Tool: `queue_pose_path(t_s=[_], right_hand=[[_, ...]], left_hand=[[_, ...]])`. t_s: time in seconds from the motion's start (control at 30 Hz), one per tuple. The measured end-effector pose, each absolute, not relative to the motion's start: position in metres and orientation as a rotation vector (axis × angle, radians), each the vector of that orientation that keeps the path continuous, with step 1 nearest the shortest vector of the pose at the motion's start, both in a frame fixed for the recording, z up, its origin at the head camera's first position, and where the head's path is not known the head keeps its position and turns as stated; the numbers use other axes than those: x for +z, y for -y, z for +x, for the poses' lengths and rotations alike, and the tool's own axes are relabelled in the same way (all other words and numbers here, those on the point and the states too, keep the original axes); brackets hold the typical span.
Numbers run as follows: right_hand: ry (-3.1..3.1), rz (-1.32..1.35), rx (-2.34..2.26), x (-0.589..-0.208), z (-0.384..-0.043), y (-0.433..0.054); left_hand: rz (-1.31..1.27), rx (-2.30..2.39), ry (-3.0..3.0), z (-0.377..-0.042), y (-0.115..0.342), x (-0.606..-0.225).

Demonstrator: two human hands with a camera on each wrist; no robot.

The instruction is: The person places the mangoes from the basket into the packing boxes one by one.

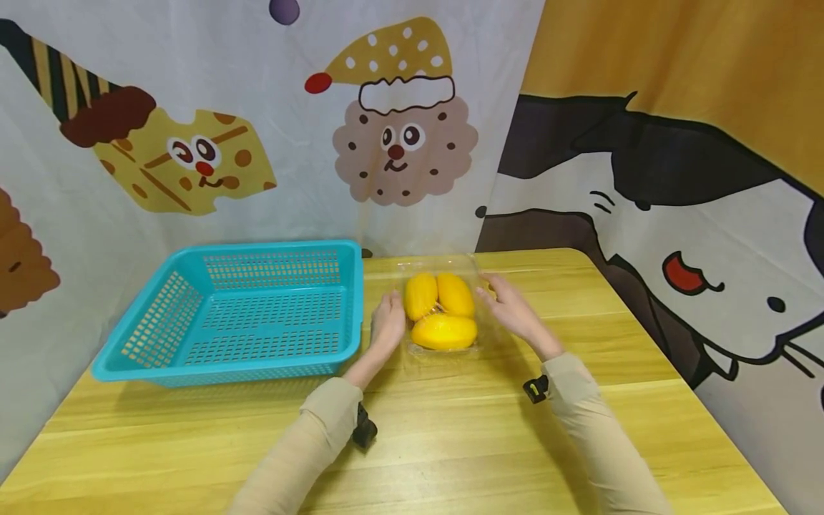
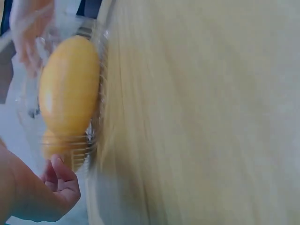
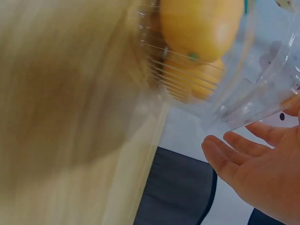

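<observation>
Three yellow mangoes point(image 1: 444, 332) lie in a clear plastic box point(image 1: 440, 263) on the table, two side by side at the back and one crosswise in front. In the head view my left hand point(image 1: 388, 322) is at the box's left wall. The left wrist view shows that hand point(image 2: 51, 194) with loosely bent fingers close beside the plastic. On the other side, my right hand point(image 1: 511, 307) is at the right edge of the box. Its fingers point(image 3: 220, 157) are extended along the clear plastic rim in the right wrist view. Whether the lid is fastened I cannot tell.
A turquoise perforated basket point(image 1: 270, 307) stands left of the box, near my left hand. Both rest on a wood-grain table point(image 1: 444, 443). Behind the table hangs a curtain point(image 1: 257, 43) printed with cartoon figures.
</observation>
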State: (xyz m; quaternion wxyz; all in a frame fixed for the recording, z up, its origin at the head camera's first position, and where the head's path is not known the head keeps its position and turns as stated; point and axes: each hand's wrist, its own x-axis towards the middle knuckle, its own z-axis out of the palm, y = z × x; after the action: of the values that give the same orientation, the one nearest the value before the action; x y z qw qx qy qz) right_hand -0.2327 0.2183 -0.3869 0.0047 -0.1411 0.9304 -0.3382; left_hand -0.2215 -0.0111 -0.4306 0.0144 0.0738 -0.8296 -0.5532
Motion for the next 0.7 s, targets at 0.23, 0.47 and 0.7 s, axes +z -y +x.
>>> queue_pose_path(t_s=[0.23,0.47,0.7], right_hand=[[-2.884,-0.418,-1.067,-0.397,-0.232,-0.217],[-2.861,-0.365,-1.058,-0.399,-0.229,-0.215],[-2.858,-0.354,-1.039,-0.398,-0.226,-0.213]], left_hand=[[0.163,-1.702,2.612,-0.203,0.012,-0.428],[0.037,-1.473,2.726,-0.181,0.01,-0.434],[-0.036,-1.407,2.788,-0.159,0.011,-0.436]])
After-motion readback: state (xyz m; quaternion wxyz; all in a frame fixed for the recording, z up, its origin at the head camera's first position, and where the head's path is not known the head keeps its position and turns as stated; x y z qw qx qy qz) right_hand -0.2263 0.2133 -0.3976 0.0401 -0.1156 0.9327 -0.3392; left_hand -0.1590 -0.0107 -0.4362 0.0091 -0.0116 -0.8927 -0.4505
